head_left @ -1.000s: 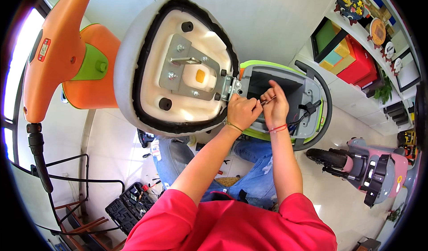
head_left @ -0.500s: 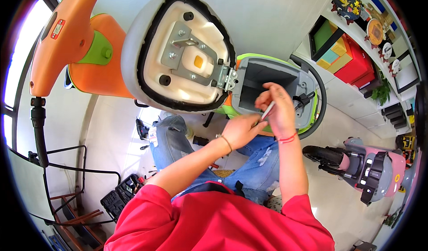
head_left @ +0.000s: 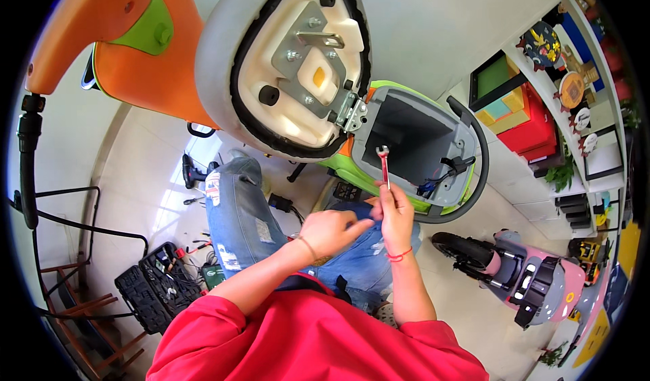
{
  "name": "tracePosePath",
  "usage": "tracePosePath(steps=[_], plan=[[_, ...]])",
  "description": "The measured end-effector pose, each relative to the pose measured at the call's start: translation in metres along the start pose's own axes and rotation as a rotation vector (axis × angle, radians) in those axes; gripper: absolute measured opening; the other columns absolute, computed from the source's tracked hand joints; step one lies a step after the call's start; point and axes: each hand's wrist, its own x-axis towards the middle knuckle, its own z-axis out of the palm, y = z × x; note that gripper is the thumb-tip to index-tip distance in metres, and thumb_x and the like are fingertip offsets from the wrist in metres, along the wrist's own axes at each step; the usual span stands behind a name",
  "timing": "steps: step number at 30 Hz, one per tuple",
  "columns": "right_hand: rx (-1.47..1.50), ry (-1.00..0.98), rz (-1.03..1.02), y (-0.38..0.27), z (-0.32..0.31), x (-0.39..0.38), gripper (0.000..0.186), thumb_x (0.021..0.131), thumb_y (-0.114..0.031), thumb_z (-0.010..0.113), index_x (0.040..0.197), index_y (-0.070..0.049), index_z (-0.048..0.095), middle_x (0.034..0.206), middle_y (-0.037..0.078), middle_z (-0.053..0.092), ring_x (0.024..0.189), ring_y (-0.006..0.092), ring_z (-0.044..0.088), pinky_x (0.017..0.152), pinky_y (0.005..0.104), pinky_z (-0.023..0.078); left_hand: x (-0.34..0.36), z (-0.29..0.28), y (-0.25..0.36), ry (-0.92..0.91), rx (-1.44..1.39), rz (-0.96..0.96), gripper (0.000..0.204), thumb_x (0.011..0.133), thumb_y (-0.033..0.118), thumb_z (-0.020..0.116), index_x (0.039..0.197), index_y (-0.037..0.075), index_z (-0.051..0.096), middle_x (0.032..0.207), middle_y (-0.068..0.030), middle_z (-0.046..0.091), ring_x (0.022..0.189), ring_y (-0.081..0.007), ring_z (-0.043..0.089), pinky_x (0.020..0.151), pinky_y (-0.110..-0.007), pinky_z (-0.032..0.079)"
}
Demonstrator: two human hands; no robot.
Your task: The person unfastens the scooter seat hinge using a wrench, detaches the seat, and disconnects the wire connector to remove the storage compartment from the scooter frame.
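My right hand is closed around the lower part of a red and silver open-end wrench. The wrench's jaw points up, in front of the scooter's grey storage compartment. To its left, my left hand holds nothing; its thumb stretches toward the right hand and the fingers are partly bent. Tilted up beyond my hands is the scooter seat, its white underside bearing a metal bracket. A metal hinge joins seat and compartment. Dark cables lie at the compartment's right edge.
On the floor at the left are an open black tool case and a power drill. A pink and grey scooter stands at the right. Shelves hold a red box and ornaments. The orange scooter front fills the upper left.
Both hands have come apart and moved down toward me. The wrench now stands upright in my right hand, more of it showing. The head view has shifted.
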Motion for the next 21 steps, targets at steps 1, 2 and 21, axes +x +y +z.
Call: tracePosePath(steps=[1,2,21], plan=[[-0.225,0.111,-0.129,-0.008,0.002,0.005,0.028,0.100,-0.022,0.054,0.111,0.000,0.066,0.099,0.005,0.069,0.091,0.0135,0.061,0.083,0.0268,0.048,-0.006,-0.006,-0.012,0.033,0.004,-0.006,0.040,0.094,0.042,0.055,0.080,0.007,0.066,0.073,-0.0187,0.065,0.073,-0.0402,0.064,0.067,-0.048,0.051],[-0.365,0.099,-0.234,-0.024,0.001,0.009,0.026,0.100,-0.020,0.054,0.112,0.000,0.066,0.091,0.006,0.067,0.083,0.0161,0.061,0.076,0.0273,0.048,-0.011,-0.014,-0.026,0.076,-0.054,-0.065,0.041,0.094,0.042,0.055,0.078,0.007,0.065,0.072,-0.0189,0.064,0.072,-0.0397,0.063,0.065,-0.048,0.050],[-0.779,0.223,-0.503,-0.016,0.017,0.097,0.022,0.096,-0.014,0.059,0.108,0.003,0.065,0.085,0.012,0.064,0.071,0.0202,0.058,0.067,0.0289,0.046,-0.055,-0.088,-0.207,0.799,0.427,-0.016,0.028,0.085,0.013,0.067,0.064,0.005,0.050,0.060,-0.0123,0.050,0.060,-0.0322,0.049,0.064,-0.040,0.038]])
